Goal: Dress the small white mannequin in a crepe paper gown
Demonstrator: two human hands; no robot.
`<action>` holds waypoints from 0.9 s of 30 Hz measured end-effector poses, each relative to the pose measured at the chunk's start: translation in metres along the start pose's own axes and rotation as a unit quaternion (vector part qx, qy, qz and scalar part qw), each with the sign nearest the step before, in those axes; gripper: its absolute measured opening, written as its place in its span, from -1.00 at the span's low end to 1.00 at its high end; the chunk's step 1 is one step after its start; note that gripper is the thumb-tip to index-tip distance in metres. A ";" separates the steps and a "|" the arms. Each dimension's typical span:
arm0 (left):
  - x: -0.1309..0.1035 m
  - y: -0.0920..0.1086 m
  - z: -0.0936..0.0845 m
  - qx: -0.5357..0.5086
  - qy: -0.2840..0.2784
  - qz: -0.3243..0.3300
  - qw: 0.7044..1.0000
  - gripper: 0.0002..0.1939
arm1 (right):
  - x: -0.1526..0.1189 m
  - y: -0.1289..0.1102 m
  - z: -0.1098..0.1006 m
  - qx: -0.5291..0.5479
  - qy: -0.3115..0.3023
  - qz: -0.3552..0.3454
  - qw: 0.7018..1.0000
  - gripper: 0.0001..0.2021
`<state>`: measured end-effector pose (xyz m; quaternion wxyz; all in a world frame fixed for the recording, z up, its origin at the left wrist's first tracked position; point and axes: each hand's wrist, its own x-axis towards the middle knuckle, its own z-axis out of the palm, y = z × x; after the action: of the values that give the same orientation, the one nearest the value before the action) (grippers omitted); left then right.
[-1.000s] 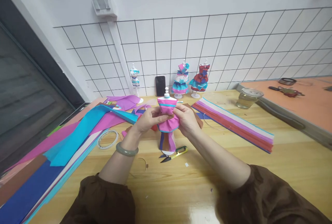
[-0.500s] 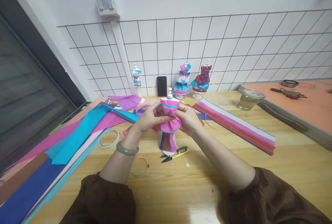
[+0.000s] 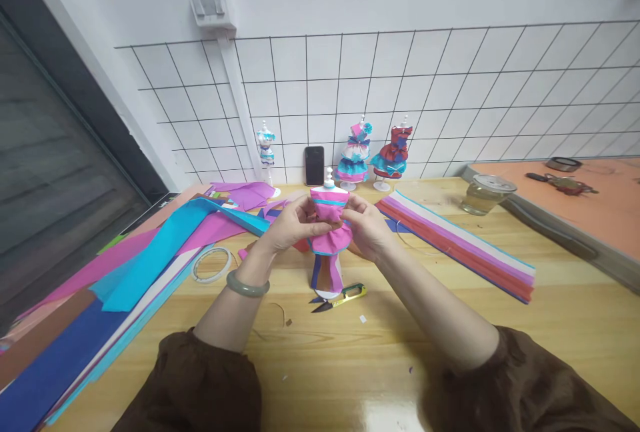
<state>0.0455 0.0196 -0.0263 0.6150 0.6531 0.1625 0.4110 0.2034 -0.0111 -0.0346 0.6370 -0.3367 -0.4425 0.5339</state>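
A small dress form [image 3: 329, 180] stands upright in front of me, dressed in a pink paper dress [image 3: 330, 240] with blue trim at the bust and hem. My left hand [image 3: 296, 224] pinches the dress at the waist from the left, thumb across its front. From the other side my right hand [image 3: 367, 224] grips the waist between thumb and fingers. Brown and purple strips hang below the skirt. Yellow-handled thread snips [image 3: 343, 299] lie at the foot of the form. The fingers behind the dress are hidden.
Crepe paper strips [image 3: 150, 252] spread over the left, near a tape roll [image 3: 211, 265]. Striped folded paper [image 3: 460, 245] lies right, with a glass jar [image 3: 487, 193] beyond. Along the wall stand a phone [image 3: 315, 165] and three dressed forms, one in red [image 3: 395, 149].
The view has shifted slightly. My right fingers have moved a little at the waist, and the skirt flares out more on the right. Both hands stay on the dress.
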 end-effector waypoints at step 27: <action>-0.007 -0.005 0.047 0.591 0.217 0.141 0.764 -0.76 | -0.013 -0.018 0.010 -0.150 0.013 -0.140 0.979 -0.62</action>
<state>0.0778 -0.0160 -0.0289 -0.0093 0.7959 0.4084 0.4468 0.2009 -0.0275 -0.0174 0.6531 -0.3698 -0.5525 0.3625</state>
